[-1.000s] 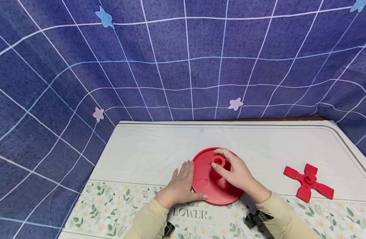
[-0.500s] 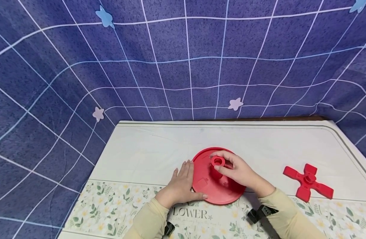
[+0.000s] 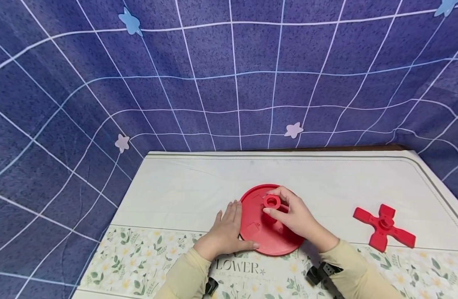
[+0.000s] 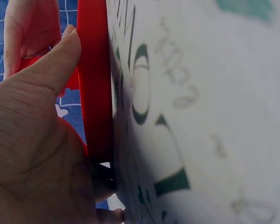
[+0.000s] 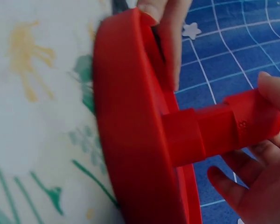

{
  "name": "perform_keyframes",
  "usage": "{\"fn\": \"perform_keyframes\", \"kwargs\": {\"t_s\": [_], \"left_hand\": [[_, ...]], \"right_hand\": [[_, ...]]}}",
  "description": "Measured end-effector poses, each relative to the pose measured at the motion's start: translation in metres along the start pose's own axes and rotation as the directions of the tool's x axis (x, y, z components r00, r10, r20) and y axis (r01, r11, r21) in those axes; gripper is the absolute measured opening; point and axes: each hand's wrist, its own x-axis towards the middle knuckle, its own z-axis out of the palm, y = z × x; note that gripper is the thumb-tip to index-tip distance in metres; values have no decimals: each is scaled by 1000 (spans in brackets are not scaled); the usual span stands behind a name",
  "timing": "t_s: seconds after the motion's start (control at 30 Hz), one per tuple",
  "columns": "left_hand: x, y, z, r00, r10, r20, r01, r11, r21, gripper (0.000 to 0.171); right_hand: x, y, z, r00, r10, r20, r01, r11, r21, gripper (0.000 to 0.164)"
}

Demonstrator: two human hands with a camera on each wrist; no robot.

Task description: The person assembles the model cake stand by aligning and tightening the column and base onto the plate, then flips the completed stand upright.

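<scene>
A shallow red round base (image 3: 251, 232) lies on the table, with a stepped red post rising from its middle. On top of the post is a hollow red cylinder (image 3: 271, 201). My right hand (image 3: 294, 211) holds this cylinder between thumb and fingers; in the right wrist view the thumb (image 5: 274, 88) touches its upper end and other fingers (image 5: 233, 186) lie below. My left hand (image 3: 225, 234) lies with straight fingers along the base's left edge, its thumb on the near rim. The left wrist view shows that thumb (image 4: 60, 56) against the red side wall (image 4: 94, 93).
To the right lies a red four-armed cross piece (image 3: 385, 226) with a short round stub at its centre. The table (image 3: 191, 182) has a white cloth with a floral band in front. A blue gridded curtain (image 3: 221, 91) hangs behind and at the left.
My right hand drew back a little to the right with its fingers shifting round the cylinder, then came back leftward. The left hand and the base have stayed in place.
</scene>
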Motion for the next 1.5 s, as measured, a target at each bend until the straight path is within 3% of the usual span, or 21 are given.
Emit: {"fn": "perform_keyframes", "kwargs": {"t_s": [0.23,0.37,0.43,0.67,0.97,1.1,1.2,1.33,1.5], "left_hand": [[0,-1,0,1000,1,-7,-1,1000,0,121],[0,-1,0,1000,2,-7,-2,1000,2,121],[-1,-1,-1,1000,1,-5,-1,1000,6,121],[0,-1,0,1000,1,0,-1,1000,11,120],[-1,-2,2,1000,-4,2,4,1000,11,121],[-1,-1,3,1000,-5,3,5,1000,9,121],[0,-1,2,1000,-5,4,5,1000,7,121],[0,-1,2,1000,-4,-1,4,1000,13,122],[0,-1,1,1000,-3,-4,3,1000,20,121]], "right_hand": [[-3,-34,5,997,0,-76,-7,996,-91,34],[-4,-38,8,994,-6,-110,-11,989,-149,36],[-5,-38,10,992,-10,-127,-12,985,-171,37],[-6,5,13,986,-14,-164,-16,983,-182,40],[-6,4,14,987,-25,-157,-5,982,-190,42],[-6,3,8,995,-49,-89,28,976,-215,43],[-4,1,1,997,-76,-11,73,981,-179,43],[2,2,-9,988,-107,112,108,994,3,47],[6,8,-19,959,-86,271,48,988,144,51]]}}
